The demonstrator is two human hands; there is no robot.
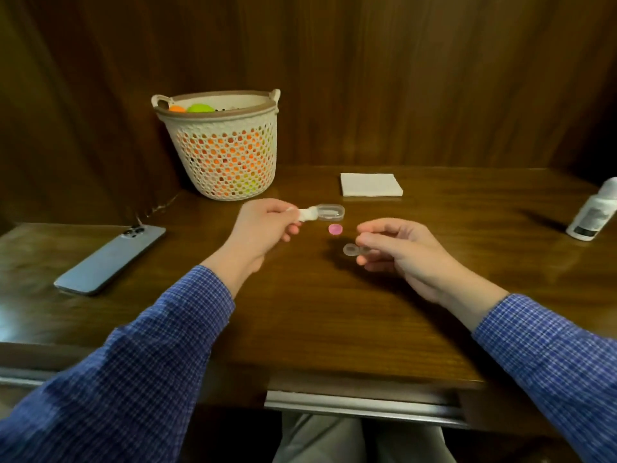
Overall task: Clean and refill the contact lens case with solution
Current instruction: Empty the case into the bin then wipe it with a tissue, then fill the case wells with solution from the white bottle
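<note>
A cap (335,229) lay on the counter (334,312) between both hands' fingers (370,228); basket (223,145) and napkin (371,184) sat behind them, phone (110,259) left, bottle (594,212) right.

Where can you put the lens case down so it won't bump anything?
Bare table lies in front of both hands, and between the napkin and the bottle. It is crowded around the pink cap and clear box.

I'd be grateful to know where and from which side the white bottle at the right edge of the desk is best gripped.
Grip the white bottle around its straight labelled body, about mid-height, coming from its left, the open desk side. It leans toward the frame's right edge with its cap end cut off, so the top is a poor hold. The right hand is nearest, though it holds the lens case.
</note>
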